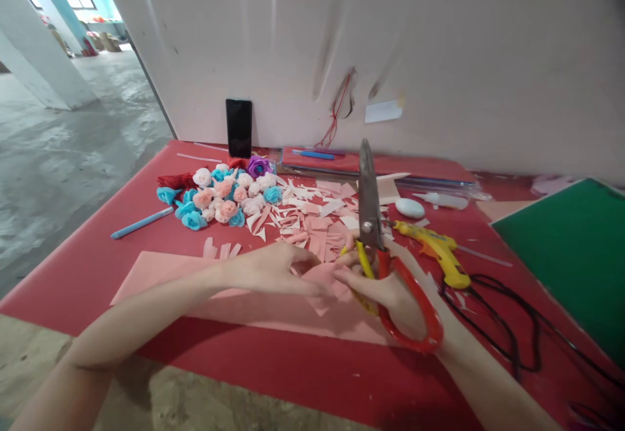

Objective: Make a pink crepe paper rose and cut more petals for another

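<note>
My left hand (268, 267) reaches in from the left, its fingers closed on a small pink paper piece (323, 280). Red-and-yellow-handled scissors (370, 203) hang on my right hand (398, 297), blades pointing up and away. The right fingertips also pinch the right side of the small piece. Beneath both hands lies a long pink paper strip (163, 267). Just beyond them is a heap of pink and white paper scraps (317, 232). Left of the heap, paper roses (226, 209) in blue, pink, white, red and purple are bunched together.
A yellow glue gun (442, 249) with a black cord (512, 346) lies to the right, near a white oval object (409, 208). A green board (571, 249) covers the right side. A phone (239, 127) leans on the wall; a blue pen (141, 222) lies left.
</note>
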Demonstrator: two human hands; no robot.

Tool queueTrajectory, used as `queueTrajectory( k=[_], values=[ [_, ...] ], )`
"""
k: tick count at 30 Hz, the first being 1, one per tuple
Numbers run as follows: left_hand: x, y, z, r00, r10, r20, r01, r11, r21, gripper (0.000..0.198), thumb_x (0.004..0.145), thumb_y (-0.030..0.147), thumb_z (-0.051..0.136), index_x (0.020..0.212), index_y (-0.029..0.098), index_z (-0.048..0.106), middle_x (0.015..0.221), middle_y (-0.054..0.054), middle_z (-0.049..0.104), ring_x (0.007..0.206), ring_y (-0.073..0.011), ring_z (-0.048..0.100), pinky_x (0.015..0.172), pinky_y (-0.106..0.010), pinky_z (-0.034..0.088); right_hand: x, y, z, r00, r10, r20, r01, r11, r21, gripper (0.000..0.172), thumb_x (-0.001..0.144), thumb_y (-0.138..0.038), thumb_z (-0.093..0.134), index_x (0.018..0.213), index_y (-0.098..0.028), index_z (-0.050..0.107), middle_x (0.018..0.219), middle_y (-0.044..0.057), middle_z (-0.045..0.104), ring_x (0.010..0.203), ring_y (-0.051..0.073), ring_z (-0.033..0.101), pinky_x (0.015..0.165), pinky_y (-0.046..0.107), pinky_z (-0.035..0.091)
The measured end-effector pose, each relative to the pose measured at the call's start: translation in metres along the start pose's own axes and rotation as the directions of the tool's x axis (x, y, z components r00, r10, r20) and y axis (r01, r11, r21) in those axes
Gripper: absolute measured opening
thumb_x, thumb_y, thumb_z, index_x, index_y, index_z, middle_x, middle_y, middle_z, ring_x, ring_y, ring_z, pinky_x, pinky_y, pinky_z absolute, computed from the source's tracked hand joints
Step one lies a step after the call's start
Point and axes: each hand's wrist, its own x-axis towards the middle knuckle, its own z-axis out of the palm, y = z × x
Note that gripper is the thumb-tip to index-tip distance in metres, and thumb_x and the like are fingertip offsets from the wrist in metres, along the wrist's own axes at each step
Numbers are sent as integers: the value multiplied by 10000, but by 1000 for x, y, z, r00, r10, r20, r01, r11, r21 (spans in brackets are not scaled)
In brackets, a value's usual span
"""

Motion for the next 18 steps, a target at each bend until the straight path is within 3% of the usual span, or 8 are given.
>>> queueTrajectory(
  k=[2,5,9,14,18],
  values=[
    [3,-5,-1,992,39,118,-23,990,-140,325,729,455,566,701,134,601,512,58,372,461,-55,320,438,-197,231,-1,4,-2,996,-64,56,70,990,-120,302,614,-263,682,790,-202,445,587,-40,557,462,76,468,439,181,382],
    [6,-7,1,988,81,128,-45,965,-259,358,732,412,574,521,143,467,488,74,191,445,-44,172,423,-217,127,-2,10,-2,991,-92,97,108,979,-174,296,639,-249,665,834,-205,447,607,-31,561,471,81,473,466,197,396],
    [7,-5,4,992,66,112,-33,960,-278,459,704,397,603,444,163,306,482,76,156,440,-40,143,419,-228,92,-2,10,-1,992,-89,88,102,981,-164,289,647,-257,660,852,-205,463,632,-20,559,487,92,487,470,210,403],
    [7,-6,4,994,77,81,-52,960,-274,431,722,340,588,424,149,343,450,80,186,421,-32,155,408,-220,109,-1,3,1,995,-94,25,97,985,-142,306,606,-302,698,794,-210,475,584,-39,534,439,83,463,422,195,393],
    [3,-3,0,994,38,-106,-66,959,-277,395,714,338,603,421,136,430,413,84,217,402,-28,173,390,-203,139,-4,-4,5,981,-87,-174,84,996,-28,276,702,-438,617,819,-208,519,529,-54,497,325,53,383,332,183,326]
  ],
)
